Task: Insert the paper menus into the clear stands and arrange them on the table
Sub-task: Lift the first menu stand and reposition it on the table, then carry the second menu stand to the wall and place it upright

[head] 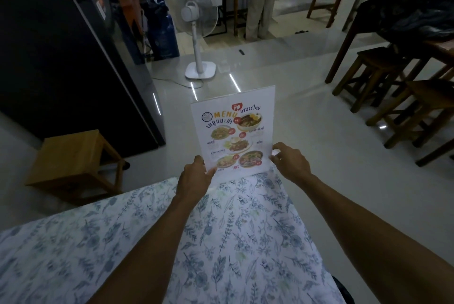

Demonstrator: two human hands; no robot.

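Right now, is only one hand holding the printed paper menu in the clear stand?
No, the left hand and right hand both grip the bottom corners of the printed paper menu.
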